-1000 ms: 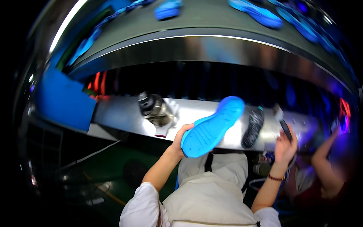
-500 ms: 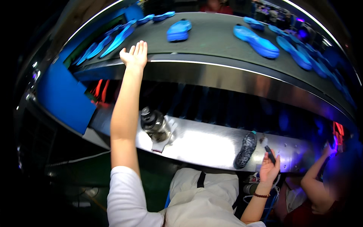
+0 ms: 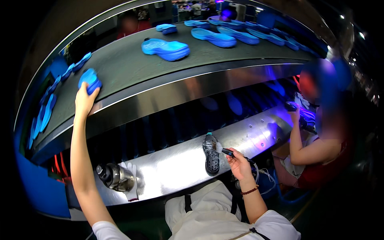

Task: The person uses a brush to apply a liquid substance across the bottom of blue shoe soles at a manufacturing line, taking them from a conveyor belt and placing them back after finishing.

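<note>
My left hand (image 3: 85,101) reaches out to the conveyor belt (image 3: 124,72). Its thumb and fingers are closed round the end of a blue shoe sole (image 3: 91,79). Low in front of me, my right hand (image 3: 241,166) holds a brush (image 3: 228,152) with a dark handle and a pale head. The brush head is close beside a black shoe sole (image 3: 210,155) lying on the metal shelf; I cannot tell if they touch. This sole has a speckled, pitted surface and a small green tip.
More blue soles (image 3: 166,49) lie along the belt. A dark bottle (image 3: 116,177) stands on the metal shelf (image 3: 164,172), beside a white glove (image 3: 131,186). At right sits a co-worker (image 3: 320,152), holding a dark object. White cables (image 3: 266,176) hang near my right wrist.
My left hand was stretched open over the belt edge and is now closed on a blue sole. The view has turned rightward. My right hand still holds the brush, now nearer the black sole.
</note>
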`<state>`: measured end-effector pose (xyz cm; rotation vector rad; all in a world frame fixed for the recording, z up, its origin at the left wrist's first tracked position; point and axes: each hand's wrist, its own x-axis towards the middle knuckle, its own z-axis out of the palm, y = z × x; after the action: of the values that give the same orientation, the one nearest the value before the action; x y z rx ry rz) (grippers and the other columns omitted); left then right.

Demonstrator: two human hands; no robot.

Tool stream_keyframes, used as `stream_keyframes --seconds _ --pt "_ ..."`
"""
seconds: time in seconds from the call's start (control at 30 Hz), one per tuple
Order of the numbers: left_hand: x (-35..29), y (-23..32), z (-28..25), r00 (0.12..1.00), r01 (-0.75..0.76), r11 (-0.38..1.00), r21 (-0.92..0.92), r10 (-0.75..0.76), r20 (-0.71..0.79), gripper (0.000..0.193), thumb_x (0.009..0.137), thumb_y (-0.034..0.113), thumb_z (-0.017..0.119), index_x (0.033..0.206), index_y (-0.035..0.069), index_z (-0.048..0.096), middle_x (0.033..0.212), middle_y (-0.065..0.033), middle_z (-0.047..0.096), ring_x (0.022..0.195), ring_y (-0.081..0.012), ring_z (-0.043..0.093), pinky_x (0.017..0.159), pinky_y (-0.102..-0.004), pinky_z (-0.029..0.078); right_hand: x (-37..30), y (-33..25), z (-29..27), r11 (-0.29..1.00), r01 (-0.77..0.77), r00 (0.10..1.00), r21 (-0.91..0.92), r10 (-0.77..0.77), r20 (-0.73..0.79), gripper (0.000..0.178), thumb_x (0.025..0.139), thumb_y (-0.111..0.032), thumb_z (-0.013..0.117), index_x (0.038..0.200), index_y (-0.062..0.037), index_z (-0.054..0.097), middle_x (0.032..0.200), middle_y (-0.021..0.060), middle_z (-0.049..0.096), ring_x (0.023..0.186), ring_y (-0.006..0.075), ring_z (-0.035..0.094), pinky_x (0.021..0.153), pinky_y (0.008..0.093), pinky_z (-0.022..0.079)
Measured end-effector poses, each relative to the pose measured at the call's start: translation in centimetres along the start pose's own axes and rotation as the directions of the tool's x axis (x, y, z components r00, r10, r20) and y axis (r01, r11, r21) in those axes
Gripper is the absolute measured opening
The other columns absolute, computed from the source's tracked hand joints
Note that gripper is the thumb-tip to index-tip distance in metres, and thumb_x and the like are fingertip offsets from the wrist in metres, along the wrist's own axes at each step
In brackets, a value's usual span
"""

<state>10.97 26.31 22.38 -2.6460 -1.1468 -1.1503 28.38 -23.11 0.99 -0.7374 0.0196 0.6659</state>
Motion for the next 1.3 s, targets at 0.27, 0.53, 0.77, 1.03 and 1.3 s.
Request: stream_keyframes --seconds 0.27,0.53,0.77,1.03,1.3 --pt "0.3 14.3 1.3 0.937 -0.212 0.935 -0.285 0.277 0.213 0.033 0.072 0.029 0.066 0.087 0.004 0.051 0.082 -0.0197 0.06 0.079 -0.0338 0.059 0.068 -0.0388 0.045 -0.1 0.5 -1.5 0.995 -0.066 0.996 0.071 0.07 -0.059 0.024 0.084 -0.008 0.051 0.105 0.0034 0.053 0.099 0.0118 0.058 0.083 0.0185 0.058 0.074 0.0263 0.048" --pt "1.1 26.6 6.3 0.889 -0.198 0.741 -0.641 0.411 0.201 0.03 0.073 0.03 0.064 0.086 0.003 0.058 0.086 -0.0168 0.062 0.083 -0.0298 0.06 0.072 -0.0354 0.045 -2.1 -1.3 -0.2 0.999 0.002 1.0 0.032 -0.002 0.002 0.028 0.086 -0.009 0.048 0.11 0.0043 0.05 0.103 0.013 0.057 0.084 0.0173 0.057 0.077 0.0262 0.047" --pt "-2.7 22.5 4.0 0.925 -0.282 0.49 -0.825 0.368 -0.097 0.024 0.083 0.022 0.058 0.08 -0.002 0.06 0.076 -0.0082 0.058 0.086 -0.0173 0.055 0.088 -0.0284 0.037 -2.5 -1.4 -3.0 0.999 -0.037 0.999 0.019 0.037 0.02 0.032 0.086 -0.009 0.046 0.115 0.0053 0.046 0.106 0.0146 0.056 0.092 0.0194 0.057 0.082 0.0284 0.046" --pt "-14.0 18.9 1.1 0.864 0.482 -0.408 -0.775 0.078 0.497 0.048 0.079 0.012 0.052 0.123 -0.001 0.037 0.11 -0.0122 0.053 0.098 -0.0203 0.053 0.087 -0.0295 0.042 -0.8 -0.7 -0.8 0.998 0.03 0.995 0.062 -0.036 0.092 0.029 0.081 0.003 0.054 0.109 0.0035 0.051 0.105 0.0133 0.057 0.09 0.0176 0.057 0.082 0.0247 0.046" --pt "-28.7 17.4 4.9 0.575 0.787 -0.617 0.01 0.739 0.351 0.075 0.076 0.047 0.054 0.129 -0.001 0.03 0.124 -0.0251 0.041 0.1 -0.0366 0.053 0.089 -0.048 0.041 -1.4 -1.8 -0.2 0.982 0.15 0.959 0.118 -0.174 0.224 0.017 0.081 -0.003 0.056 0.098 -0.0037 0.056 0.099 0.0135 0.059 0.08 0.0169 0.058 0.069 0.0265 0.048"
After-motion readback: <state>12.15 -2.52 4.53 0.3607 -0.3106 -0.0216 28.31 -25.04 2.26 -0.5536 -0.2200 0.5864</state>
